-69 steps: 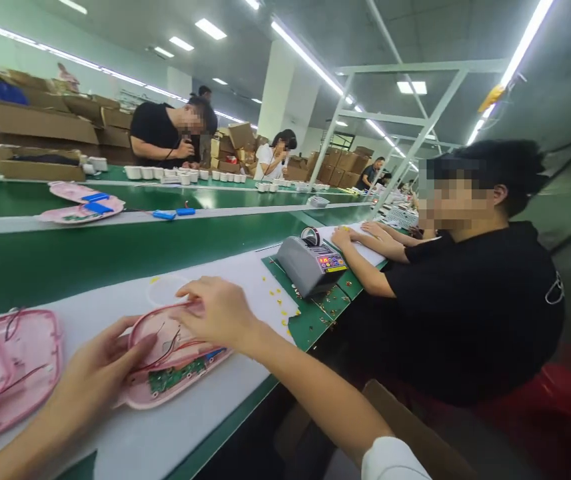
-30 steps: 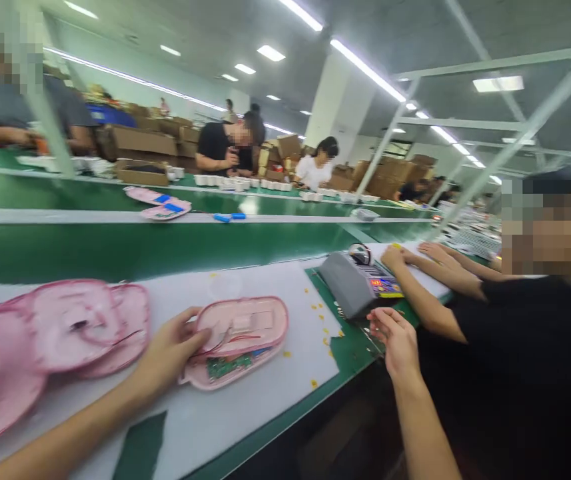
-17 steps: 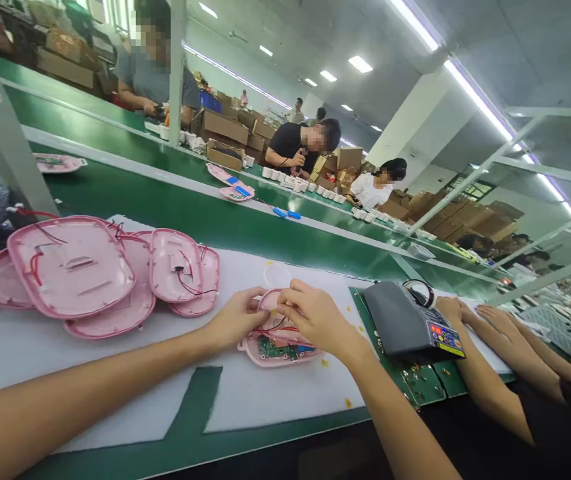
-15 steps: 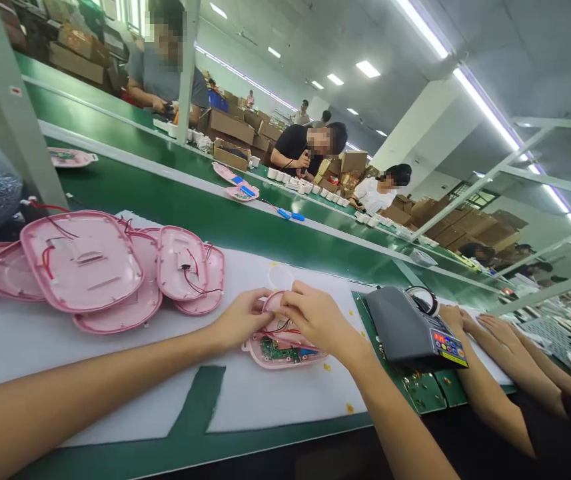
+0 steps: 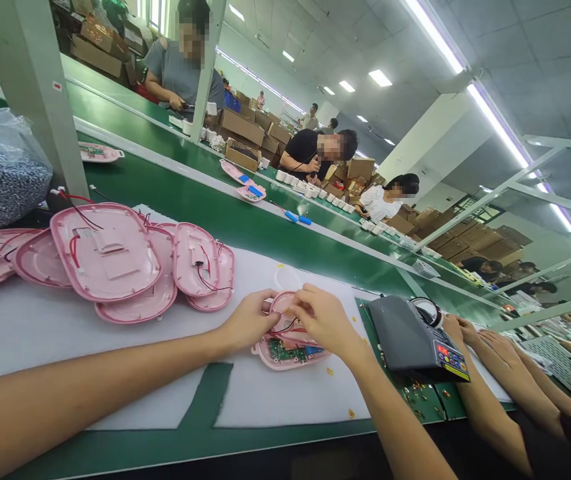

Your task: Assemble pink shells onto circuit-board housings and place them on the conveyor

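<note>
Pink shell (image 5: 290, 347) open-side up on white mat (image 5: 265, 393), near-centre of bench, just left of grey meter (image 5: 408, 333). Green board (image 5: 290, 349) seated in near half, red wires (image 5: 285, 327) looped across the middle, blue part at right edge. No cover on it, so innards exposed and wiring apparently unfinished.

Left hand (image 5: 249, 321) resting on shell's far-left rim, fingers curled onto it, steadying. Right hand (image 5: 326, 320) over far-right part, fingertips pinched together at the wires; cannot tell if anything small sits between them. Both on the one shell, nothing lifted off mat.

Looks mid-assembly: board in, wires being dressed or placed, closing left to do.

Pile of pink shells (image 5: 110, 260) on mat to the left, overlapping, insides up with red wires showing. Likely in the same unclosed state; cannot tell whether queued or done. Small yellow bits (image 5: 350, 413) scattered on mat near the meter. Clear ring (image 5: 286, 277) lying just beyond the shell.

Neighbour's hands (image 5: 480, 333) right of meter, flat on bench. Conveyor (image 5: 190, 200) beyond mat carrying two more pink shells (image 5: 245, 183) and blue parts (image 5: 298, 217). Bag (image 5: 0, 173) far left.
</note>
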### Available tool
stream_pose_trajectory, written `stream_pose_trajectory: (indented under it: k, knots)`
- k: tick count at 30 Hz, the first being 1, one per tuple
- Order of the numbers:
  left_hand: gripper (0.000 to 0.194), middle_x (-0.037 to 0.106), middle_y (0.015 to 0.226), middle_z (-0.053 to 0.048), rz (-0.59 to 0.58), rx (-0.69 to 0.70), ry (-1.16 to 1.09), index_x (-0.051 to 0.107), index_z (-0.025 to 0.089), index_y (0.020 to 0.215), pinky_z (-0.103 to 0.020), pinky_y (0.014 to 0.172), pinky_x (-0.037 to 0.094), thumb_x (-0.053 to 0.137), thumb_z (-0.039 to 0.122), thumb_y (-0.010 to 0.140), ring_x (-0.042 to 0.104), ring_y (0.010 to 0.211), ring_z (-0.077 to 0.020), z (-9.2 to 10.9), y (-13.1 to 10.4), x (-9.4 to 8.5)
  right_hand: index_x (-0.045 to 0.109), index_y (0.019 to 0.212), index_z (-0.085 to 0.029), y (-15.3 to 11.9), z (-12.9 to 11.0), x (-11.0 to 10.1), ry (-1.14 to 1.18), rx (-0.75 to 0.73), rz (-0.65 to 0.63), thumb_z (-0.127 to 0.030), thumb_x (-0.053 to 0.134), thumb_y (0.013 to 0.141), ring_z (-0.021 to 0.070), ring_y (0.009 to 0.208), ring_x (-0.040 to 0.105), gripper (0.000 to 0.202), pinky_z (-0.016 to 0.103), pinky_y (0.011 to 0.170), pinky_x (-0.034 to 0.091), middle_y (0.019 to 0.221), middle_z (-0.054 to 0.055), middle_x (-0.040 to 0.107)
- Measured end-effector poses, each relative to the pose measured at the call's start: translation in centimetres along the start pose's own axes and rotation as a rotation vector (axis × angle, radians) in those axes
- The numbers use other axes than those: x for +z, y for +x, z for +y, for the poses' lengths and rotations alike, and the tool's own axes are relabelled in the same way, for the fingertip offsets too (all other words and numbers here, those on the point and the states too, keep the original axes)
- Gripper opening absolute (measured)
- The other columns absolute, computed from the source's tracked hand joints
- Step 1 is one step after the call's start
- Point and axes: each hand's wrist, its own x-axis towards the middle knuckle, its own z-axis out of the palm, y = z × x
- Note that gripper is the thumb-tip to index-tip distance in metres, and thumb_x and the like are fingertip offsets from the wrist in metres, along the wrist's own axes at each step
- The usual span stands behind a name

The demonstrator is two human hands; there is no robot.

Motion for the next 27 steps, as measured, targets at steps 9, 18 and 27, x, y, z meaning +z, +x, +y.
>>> stream_pose_trajectory:
  k: [9, 18, 27]
  knots:
    - [0.032, 0.064, 0.073, -0.002, -0.018, 0.008, -0.015, 0.061, 0.011, 0.1, -0.018, 0.048, 0.042, 0.053, 0.015, 0.07, 0.058, 0.059, -0.0124, 1.0, -0.5, 0.1, 0.061, 0.075, -0.02, -0.2, -0.1, 1.2, -0.196, -0.031, 0.038, -0.023, 0.055, 0.091, 0.0124, 0.071, 0.048, 0.017, 0.025, 0.062, 0.029, 0.075, 0.0, 0.052]
    - [0.031, 0.066, 0.076, -0.004, -0.035, -0.056, 0.017, 0.056, 0.014, 0.101, -0.022, 0.051, 0.044, 0.056, 0.019, 0.071, 0.063, 0.063, -0.0171, 0.8, -0.4, -0.3, 0.059, 0.072, -0.021, 0.7, 0.6, -1.5, -0.142, 0.315, 0.138, -0.037, 0.074, 0.072, 0.0125, 0.065, 0.05, 0.022, 0.025, 0.058, 0.029, 0.075, -0.003, 0.061]
    - [0.044, 0.069, 0.111, -0.009, -0.149, 0.06, 0.153, 0.061, 0.016, 0.116, -0.035, 0.085, 0.052, 0.059, 0.047, 0.085, 0.065, 0.099, -0.0273, 1.2, -0.5, 0.1, 0.071, 0.081, -0.024, -1.3, 1.4, -0.1, 0.085, 0.153, 0.3, -0.026, 0.07, 0.079, 0.019, 0.086, 0.06, 0.003, 0.031, 0.076, 0.042, 0.085, 0.001, 0.072]
